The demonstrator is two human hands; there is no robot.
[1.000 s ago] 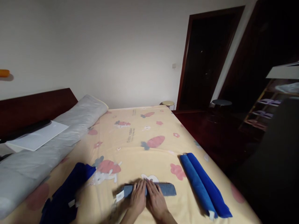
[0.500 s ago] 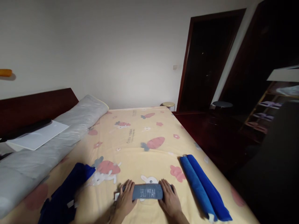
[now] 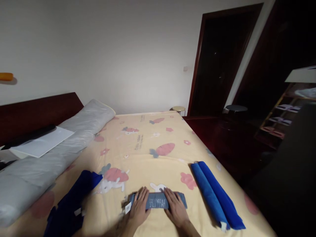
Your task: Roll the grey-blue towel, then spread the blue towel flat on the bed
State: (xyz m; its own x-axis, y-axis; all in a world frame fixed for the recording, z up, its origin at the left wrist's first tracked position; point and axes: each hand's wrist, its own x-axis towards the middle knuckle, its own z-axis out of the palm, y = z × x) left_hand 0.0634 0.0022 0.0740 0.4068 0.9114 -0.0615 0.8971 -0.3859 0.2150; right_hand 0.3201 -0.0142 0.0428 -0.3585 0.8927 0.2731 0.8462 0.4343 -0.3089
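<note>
A grey-blue folded cloth [image 3: 157,200] with "HAPPY LIFE" lettering, upside down or mirrored, lies on the yellow patterned bedsheet [image 3: 148,171] at the bottom centre. My left hand [image 3: 141,204] rests flat on its left part, fingers stretched out. On the right part lies my right hand [image 3: 175,205], its fingers also extended over the cloth. A white tag [image 3: 128,207] sticks out at the cloth's left end. Two long blue rolls [image 3: 214,194] lie side by side to the right. Dark blue crumpled fabric [image 3: 70,204] is at the left.
A grey rolled quilt [image 3: 64,148] runs along the headboard [image 3: 37,113], with a white board [image 3: 43,141] on it. Beyond the bed stand a beige stool [image 3: 178,108], a dark stool [image 3: 236,108] and a shoe rack [image 3: 281,120].
Both hands have moved inward from the cloth's ends toward the lettering, so the cloth's ends now show outside them. The view has shifted slightly.
</note>
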